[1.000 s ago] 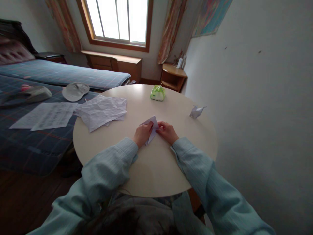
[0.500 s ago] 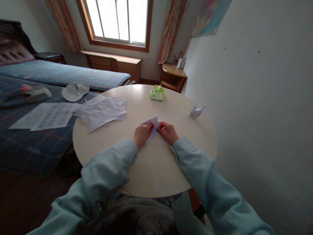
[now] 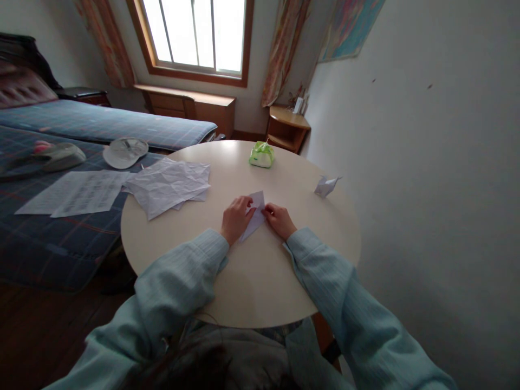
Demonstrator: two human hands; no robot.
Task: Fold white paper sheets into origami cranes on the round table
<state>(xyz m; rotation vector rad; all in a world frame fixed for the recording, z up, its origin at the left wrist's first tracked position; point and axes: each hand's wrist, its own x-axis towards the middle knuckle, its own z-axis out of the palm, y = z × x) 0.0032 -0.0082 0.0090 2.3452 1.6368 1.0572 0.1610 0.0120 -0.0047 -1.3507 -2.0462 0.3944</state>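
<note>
A small folded piece of white paper (image 3: 255, 219) lies between my hands at the middle of the round table (image 3: 260, 281). My left hand (image 3: 236, 219) is at its left side, fingers curled and thumb on the paper. On the paper's right edge, my right hand (image 3: 279, 219) pinches with thumb and forefinger. The paper's top corner points away from me, and part of its left side is hidden under my left hand. A folded paper figure (image 3: 326, 186) with pointed ends stands on the table farther right.
Creased white sheets (image 3: 170, 187) lie at the table's left edge, beside printed pages (image 3: 87, 192) on the bed (image 3: 52, 249). A green tissue pack (image 3: 262, 155) sits at the far side. A white cap (image 3: 125, 153) rests on the bed. The wall (image 3: 426, 189) runs along the right.
My left hand's fingers have lifted and shifted slightly, showing more of the paper. The paper has turned a little, its top corner moving right. My right hand has barely moved.
</note>
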